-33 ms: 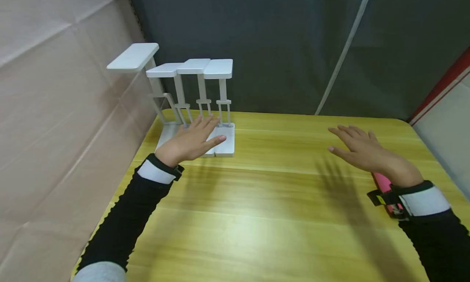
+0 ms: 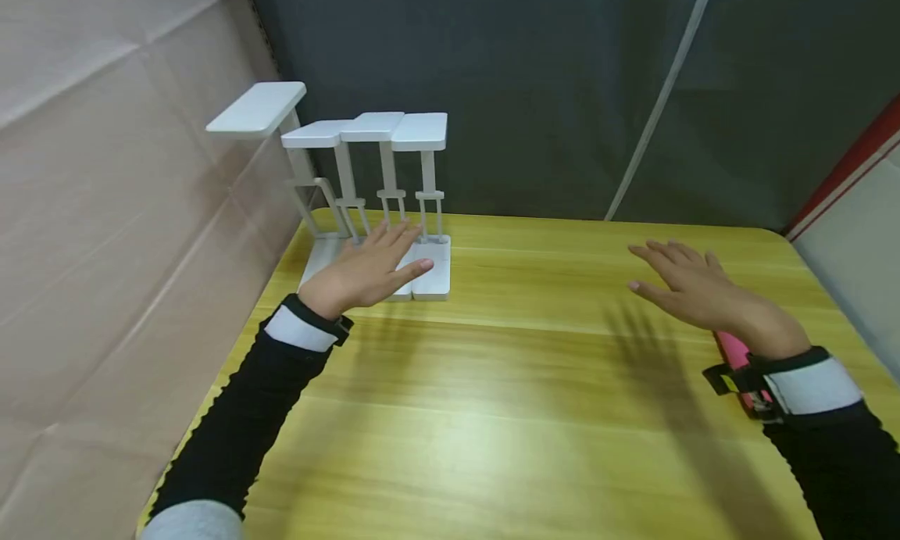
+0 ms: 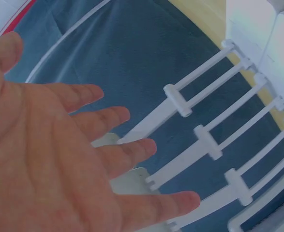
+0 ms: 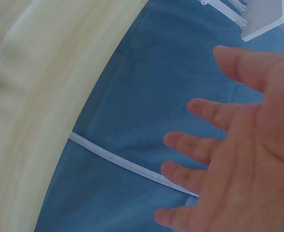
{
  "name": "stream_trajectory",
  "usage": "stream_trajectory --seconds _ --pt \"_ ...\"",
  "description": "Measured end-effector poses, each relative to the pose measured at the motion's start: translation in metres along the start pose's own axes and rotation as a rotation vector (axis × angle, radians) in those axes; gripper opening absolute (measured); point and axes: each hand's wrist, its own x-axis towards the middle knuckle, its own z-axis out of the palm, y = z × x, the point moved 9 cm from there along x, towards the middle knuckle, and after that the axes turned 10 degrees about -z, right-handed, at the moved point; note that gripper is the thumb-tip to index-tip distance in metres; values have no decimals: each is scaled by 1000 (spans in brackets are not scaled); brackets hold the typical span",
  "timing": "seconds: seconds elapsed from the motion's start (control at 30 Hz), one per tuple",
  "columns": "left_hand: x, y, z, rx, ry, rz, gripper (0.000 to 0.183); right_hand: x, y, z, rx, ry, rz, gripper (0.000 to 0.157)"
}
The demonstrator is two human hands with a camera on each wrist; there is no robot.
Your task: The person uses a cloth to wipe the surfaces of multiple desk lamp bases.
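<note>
My left hand (image 2: 367,270) hovers, palm down and fingers straight, in front of a row of several white folding stands (image 2: 419,131). It covers part of their bases and holds nothing. The left wrist view shows its bare palm (image 3: 59,159) with the stands' thin struts (image 3: 207,141) beyond the fingertips. My right hand (image 2: 706,296) is held above the right side of the table, fingers spread and nothing in them. Below its wrist lies a pink object (image 2: 733,349), mostly hidden, its kind unclear. In the right wrist view the palm (image 4: 248,159) is bare.
The yellow wood-grain table (image 2: 520,430) ends at a dark curtain (image 2: 492,71) with a pale strip (image 2: 661,98). A light cloth wall (image 2: 105,251) borders the left side. A red-edged white panel (image 2: 861,235) stands at the right.
</note>
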Motion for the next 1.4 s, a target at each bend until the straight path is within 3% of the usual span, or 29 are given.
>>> stream_trajectory --seconds 0.27,0.47,0.57,0.67,0.8,0.9,1.03,1.2,1.3,1.4 --pt "7 -3 14 -17 -69 -9 68 1 2 8 33 -12 2 64" --pt "8 -8 19 -28 -88 -38 68 -1 1 4 1 11 -6 63" --pt "15 -11 26 -23 -100 -44 67 -2 3 1 -9 21 -5 63" --pt "30 -9 45 -5 -144 -39 65 -4 8 1 -16 18 0 63" --pt "54 -2 84 57 -227 -10 64 -12 19 6 -2 0 23 64" --pt "67 -1 110 126 -250 -4 61 -21 29 12 -21 -2 36 64" --pt "72 -4 131 202 -219 -14 59 -33 40 18 -53 31 42 63" --pt "66 -1 147 320 -123 22 60 -47 60 33 -50 85 78 57" --pt "60 3 158 373 -77 61 59 -59 82 54 -51 68 165 57" --pt "53 9 167 396 -44 98 59 -74 110 75 -68 18 285 68"
